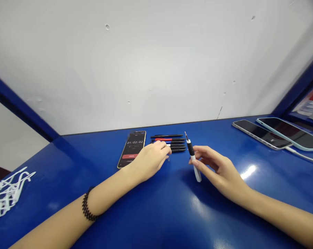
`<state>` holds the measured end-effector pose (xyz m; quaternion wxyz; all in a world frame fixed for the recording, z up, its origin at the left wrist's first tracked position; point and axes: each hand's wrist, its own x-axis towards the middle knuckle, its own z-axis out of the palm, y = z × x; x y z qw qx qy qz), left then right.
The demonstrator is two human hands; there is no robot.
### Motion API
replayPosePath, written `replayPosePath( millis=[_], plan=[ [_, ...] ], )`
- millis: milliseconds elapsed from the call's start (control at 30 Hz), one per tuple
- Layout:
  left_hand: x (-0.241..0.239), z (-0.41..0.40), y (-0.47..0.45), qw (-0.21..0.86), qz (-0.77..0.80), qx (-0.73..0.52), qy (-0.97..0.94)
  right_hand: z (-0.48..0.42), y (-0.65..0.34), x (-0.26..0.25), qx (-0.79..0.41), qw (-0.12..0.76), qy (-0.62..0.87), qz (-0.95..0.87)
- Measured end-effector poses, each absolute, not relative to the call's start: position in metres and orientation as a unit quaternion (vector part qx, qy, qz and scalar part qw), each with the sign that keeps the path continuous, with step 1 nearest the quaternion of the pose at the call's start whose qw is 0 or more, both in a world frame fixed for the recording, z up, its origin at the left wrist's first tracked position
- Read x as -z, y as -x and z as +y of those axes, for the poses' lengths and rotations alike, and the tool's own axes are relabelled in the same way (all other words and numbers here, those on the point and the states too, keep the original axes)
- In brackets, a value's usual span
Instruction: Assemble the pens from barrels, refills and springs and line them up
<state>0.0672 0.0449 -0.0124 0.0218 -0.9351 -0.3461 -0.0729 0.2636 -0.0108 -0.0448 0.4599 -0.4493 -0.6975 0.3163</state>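
Far left: tangle of white strips point(8, 192) on the blue bench point(151, 214). Next, phone point(132, 147) with timer at 01:02:02. Left hand point(155, 155) just right of it, fingers curled downward; tiny spring-like bit point(169, 158) at the fingertips, can't tell if gripped. Row of pens point(176, 139) behind, black grips, barrels black, red, blue. Then the white pen point(196, 171): white faceted barrel, black grip, white collar, thin dark refill sticking out the top; near upright, leaning left. Right hand point(194, 159) pinches it mid-barrel, fingers part-curled, above the bench. Far right: two more phones point(291, 133).
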Motion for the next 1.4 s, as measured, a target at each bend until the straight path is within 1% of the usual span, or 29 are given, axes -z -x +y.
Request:
replayPosePath(
  millis=[267,367,500,567,667,733,800,933,1100,1267,1400],
  plan=[
    [0.015,0.054,-0.069,-0.015,-0.322,0.043,0.946,-0.013,-0.264,0.045,-0.311,0.435,0.443,-0.719],
    [0.014,0.053,-0.066,-0.050,-0.328,0.065,0.941,-0.013,-0.263,0.046,-0.292,0.428,0.438,-0.734],
    [0.004,0.044,-0.065,-0.112,-0.358,0.133,0.917,-0.014,-0.262,0.045,-0.264,0.397,0.430,-0.767],
    [-0.005,0.038,-0.066,-0.196,-0.398,0.229,0.866,-0.015,-0.263,0.045,-0.266,0.378,0.425,-0.778],
    [-0.016,0.031,-0.070,-0.409,-0.440,0.388,0.699,-0.016,-0.263,0.044,-0.268,0.368,0.421,-0.785],
    [-0.017,0.026,-0.073,-0.506,-0.431,0.426,0.614,-0.016,-0.263,0.044,-0.267,0.370,0.417,-0.786],
    [-0.015,0.022,-0.076,-0.544,-0.422,0.427,0.586,-0.016,-0.263,0.044,-0.267,0.375,0.413,-0.786],
    [-0.009,0.020,-0.078,-0.549,-0.426,0.428,0.578,-0.016,-0.262,0.044,-0.267,0.377,0.414,-0.784],
    [-0.009,0.022,-0.076,-0.511,-0.436,0.479,0.565,-0.016,-0.261,0.044,-0.269,0.373,0.417,-0.784],
    [-0.007,0.021,-0.076,-0.521,-0.432,0.446,0.586,-0.016,-0.260,0.045,-0.264,0.376,0.418,-0.784],
    [-0.001,0.020,-0.077,-0.486,-0.417,0.429,0.636,-0.016,-0.261,0.045,-0.263,0.375,0.417,-0.785]
  ],
)
